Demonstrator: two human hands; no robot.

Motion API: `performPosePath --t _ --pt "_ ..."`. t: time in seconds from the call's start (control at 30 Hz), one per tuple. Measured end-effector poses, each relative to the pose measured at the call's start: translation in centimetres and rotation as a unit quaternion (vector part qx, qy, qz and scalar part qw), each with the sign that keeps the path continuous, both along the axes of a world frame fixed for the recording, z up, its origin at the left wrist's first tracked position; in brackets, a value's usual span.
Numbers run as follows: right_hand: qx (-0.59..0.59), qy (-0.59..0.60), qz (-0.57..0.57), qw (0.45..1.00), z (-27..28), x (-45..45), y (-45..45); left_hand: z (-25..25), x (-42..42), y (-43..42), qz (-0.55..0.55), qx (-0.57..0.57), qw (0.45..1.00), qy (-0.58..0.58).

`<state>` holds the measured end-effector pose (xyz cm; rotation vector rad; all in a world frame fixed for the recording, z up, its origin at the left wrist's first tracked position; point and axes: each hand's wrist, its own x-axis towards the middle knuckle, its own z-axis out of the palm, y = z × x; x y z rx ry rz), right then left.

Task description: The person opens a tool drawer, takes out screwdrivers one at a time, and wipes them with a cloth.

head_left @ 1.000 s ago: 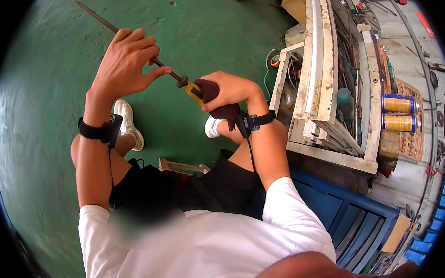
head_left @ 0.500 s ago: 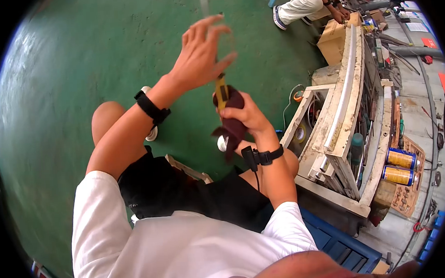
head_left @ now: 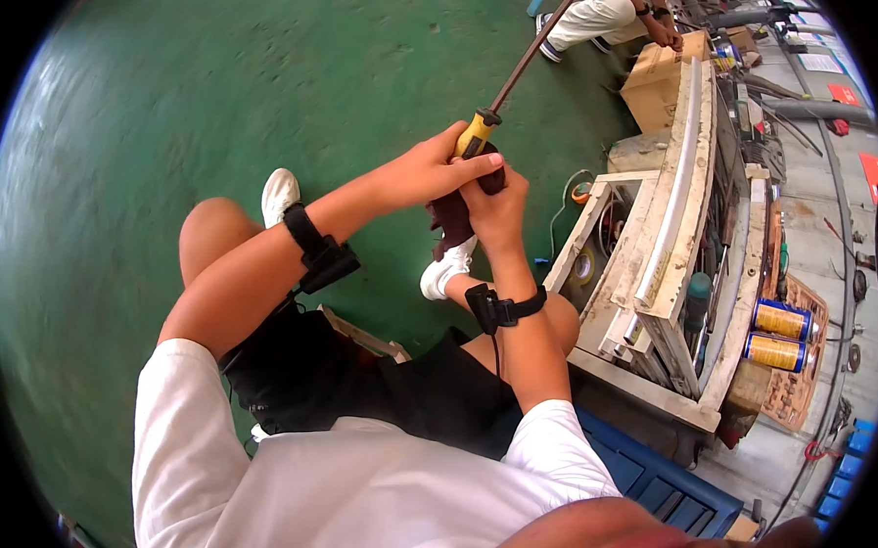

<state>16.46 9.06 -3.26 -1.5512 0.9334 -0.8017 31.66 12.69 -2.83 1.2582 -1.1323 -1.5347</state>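
A: Green floor (head_left: 112, 190) across the left and middle of the head view, scuffed and shiny in places. Down the right side, a worn pale wooden rack (head_left: 650, 395) with tools inside, and beyond it two yellow-and-blue cans (head_left: 781, 318).

B: And at the top right?

A: Another person in pale trousers (head_left: 599, 12), beside a cardboard box (head_left: 652, 98).

B: Whereabouts of the screwdriver (head_left: 488, 117)?

A: Just above the centre of the frame, tilted, with yellow-and-black handle (head_left: 474, 137) low and shaft slanting up and right to the top edge.

B: Left hand (head_left: 425, 174)?

A: Curled around the handle, thumb laid across toward the right hand (head_left: 496, 218).

B: And the right, open or closed?

A: Closed, bunched on a dark maroon cloth (head_left: 449, 223), with a loose end hanging to the left, above a white shoe (head_left: 449, 271). Hard to tell, behind overlapping fingers, whether also pressing on the handle's butt.

B: Anything on the wrists?

A: Black straps (head_left: 305, 231), one on each.
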Motion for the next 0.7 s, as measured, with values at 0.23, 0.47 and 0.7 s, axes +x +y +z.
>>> performPosePath --t 0.23,0.47,0.7 --pt "-0.247 0.112 -0.070 0.960 -0.7 1.1 -0.3 -0.6 -0.1 -0.4 0.107 0.038 0.990 0.088" --pt "-0.234 0.143 -0.051 0.960 0.0 2.0 -0.6 -0.5 2.4 -1.0 0.131 0.015 0.991 -0.027" --pt "-0.193 0.033 -0.179 0.964 -0.4 -0.1 -3.7 -1.3 5.7 0.1 0.153 -0.121 0.924 -0.330"
